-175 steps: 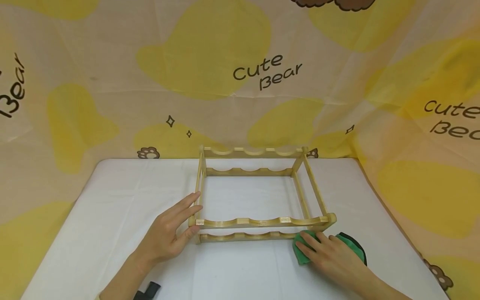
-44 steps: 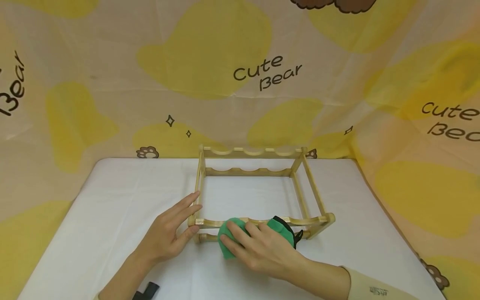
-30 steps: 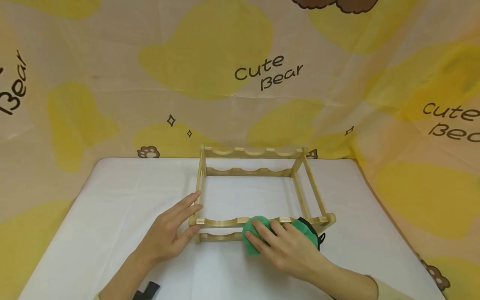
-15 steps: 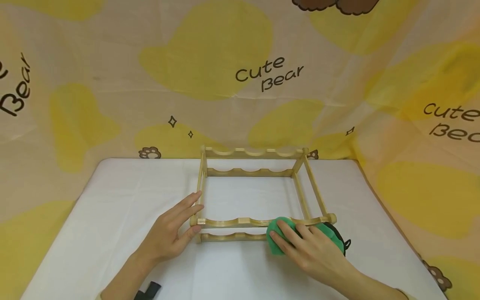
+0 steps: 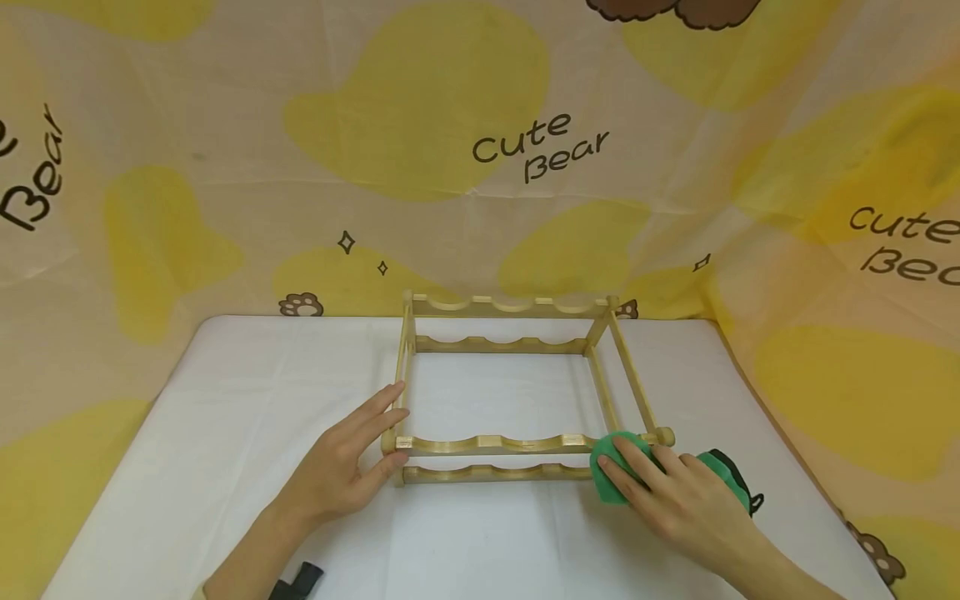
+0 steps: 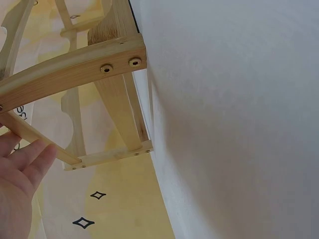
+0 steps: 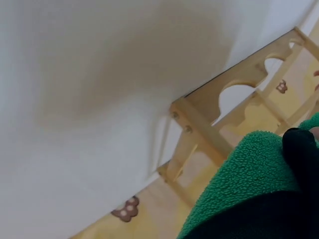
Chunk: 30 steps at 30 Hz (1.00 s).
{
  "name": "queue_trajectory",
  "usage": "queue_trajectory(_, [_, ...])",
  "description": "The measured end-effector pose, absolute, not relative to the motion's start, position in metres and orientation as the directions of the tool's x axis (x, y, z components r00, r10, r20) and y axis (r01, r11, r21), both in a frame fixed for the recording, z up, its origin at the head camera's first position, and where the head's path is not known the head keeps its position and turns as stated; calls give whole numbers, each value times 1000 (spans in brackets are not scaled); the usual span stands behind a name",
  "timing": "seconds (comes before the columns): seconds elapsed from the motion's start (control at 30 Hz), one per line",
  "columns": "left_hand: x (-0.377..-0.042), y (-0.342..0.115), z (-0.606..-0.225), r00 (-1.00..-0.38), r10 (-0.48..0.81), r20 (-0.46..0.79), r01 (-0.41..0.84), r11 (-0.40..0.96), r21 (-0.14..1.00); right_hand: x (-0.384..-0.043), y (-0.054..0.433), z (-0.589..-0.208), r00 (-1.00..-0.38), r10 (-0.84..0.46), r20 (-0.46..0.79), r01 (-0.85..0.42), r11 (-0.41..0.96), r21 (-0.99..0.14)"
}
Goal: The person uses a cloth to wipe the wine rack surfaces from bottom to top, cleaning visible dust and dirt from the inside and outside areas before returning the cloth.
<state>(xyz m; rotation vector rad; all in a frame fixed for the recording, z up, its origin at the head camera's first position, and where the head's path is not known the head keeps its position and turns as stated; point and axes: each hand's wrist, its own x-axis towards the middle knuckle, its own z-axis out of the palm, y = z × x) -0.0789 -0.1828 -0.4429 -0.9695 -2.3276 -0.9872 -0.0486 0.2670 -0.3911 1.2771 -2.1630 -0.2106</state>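
A light wooden rack with scalloped rails, like a wine rack [image 5: 487, 446], stands on the white table in the head view. My left hand [image 5: 341, 458] holds its near left corner, fingers over the side bar and thumb at the front. In the left wrist view the fingertips [image 6: 47, 154] meet a wooden bar. My right hand [image 5: 686, 500] grips a green towelling cloth [image 5: 615, 471] with black edging and a loop, pressed over the front rails near their right end. Close up, the cloth [image 7: 254, 169] overlaps the rack in the right wrist view; most of that hand is hidden there.
A small black object [image 5: 300, 579] lies at the table's near edge, beside the left forearm. The white tabletop [image 5: 247, 400] is enclosed at the back and sides by yellow-patterned fabric [image 5: 420, 217].
Over the last 1.5 seconds my right hand has slid the cloth rightward along the front rails, from near the middle to the right end. The left hand and rack have kept their places.
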Motion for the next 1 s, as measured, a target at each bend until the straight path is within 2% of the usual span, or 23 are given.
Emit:
queue_trajectory(0.13, [-78,-183,-443,-669,439,600,739,486,467,-49,278,-389,-367,-830,419,-726,538,429])
queue_trajectory(0.33, [-77,-182,-442,-684,450,575,727,484,487,-53,284,-378,-315,-844,433,-735,506,451])
queue_trajectory(0.57, [-77,-180,-442,-653,469,595,756,456,470,-63,284,-344,-278,-864,420,-747,469,471])
queue_trajectory(0.77, [-77,-181,-440,-643,473,602,764,447,465,-90,276,-311,-209,-851,481,-776,444,448])
queue_trajectory(1.0, [-77,-180,-444,-603,471,644,795,422,436,-116,257,-278,-220,-852,475,-768,452,454])
